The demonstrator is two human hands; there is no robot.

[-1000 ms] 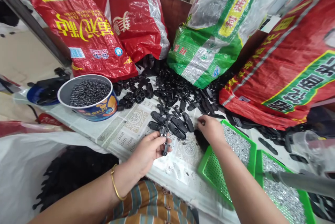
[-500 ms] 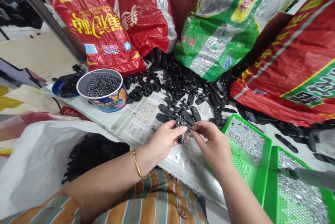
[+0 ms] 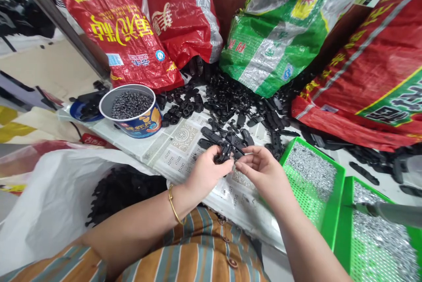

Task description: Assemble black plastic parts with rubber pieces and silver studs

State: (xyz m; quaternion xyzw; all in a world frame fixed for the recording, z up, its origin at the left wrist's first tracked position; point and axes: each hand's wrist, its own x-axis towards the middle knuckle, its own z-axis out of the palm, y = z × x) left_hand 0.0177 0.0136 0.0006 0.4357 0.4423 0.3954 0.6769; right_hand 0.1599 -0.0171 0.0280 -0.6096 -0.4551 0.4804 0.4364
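Observation:
My left hand (image 3: 207, 172) is closed on a black plastic part (image 3: 225, 150) with small bright metal spots, over the middle of the table. My right hand (image 3: 262, 170) meets it from the right, thumb and fingers pinched together at the part's edge; what they pinch is too small to make out. Just beyond both hands lie long black pieces (image 3: 211, 134). Farther back is a heap of small black parts (image 3: 227, 99).
A tub (image 3: 145, 121) of small dark pieces stands at the left. Green baskets (image 3: 339, 185) (image 3: 344, 225) with shiny metal bits are at the right, a grey tool over one. Red and green sacks (image 3: 263, 53) line the back. A white bag (image 3: 49, 185) holds black pieces.
The black part in my left hand has turned, and its downward-pointing end no longer shows below my fingers. My right hand has shifted slightly left, its fingertips closer to my left thumb.

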